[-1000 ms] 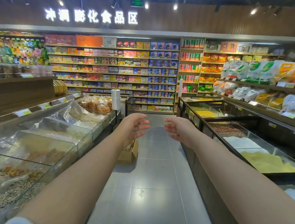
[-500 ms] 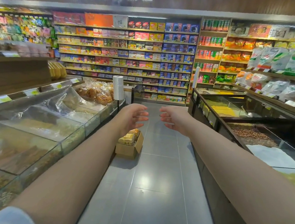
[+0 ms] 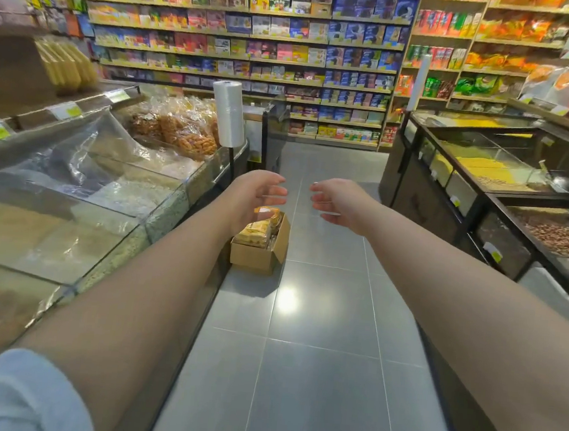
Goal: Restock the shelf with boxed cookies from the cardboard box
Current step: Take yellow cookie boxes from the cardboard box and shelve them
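Note:
An open cardboard box (image 3: 255, 257) stands on the grey floor tiles beside the left counter, with yellow cookie boxes (image 3: 256, 231) inside. My left hand (image 3: 256, 192) is stretched out above and in front of it, fingers apart, holding nothing. My right hand (image 3: 334, 200) is held out level with it, a little to the right, also empty with fingers spread. Far down the aisle stands the shelf (image 3: 289, 61) packed with rows of boxed cookies.
A glass-topped bulk food counter (image 3: 112, 200) lines the left of the aisle, with a roll of plastic bags (image 3: 228, 114) on a pole at its end. Black bulk bins (image 3: 485, 184) with grains and nuts line the right. Grey tiled floor (image 3: 318, 321) runs between them.
The view has tilted down and moved forward along the aisle. The cardboard box has come out from behind my left arm and looks closer. Both hands stay outstretched and empty.

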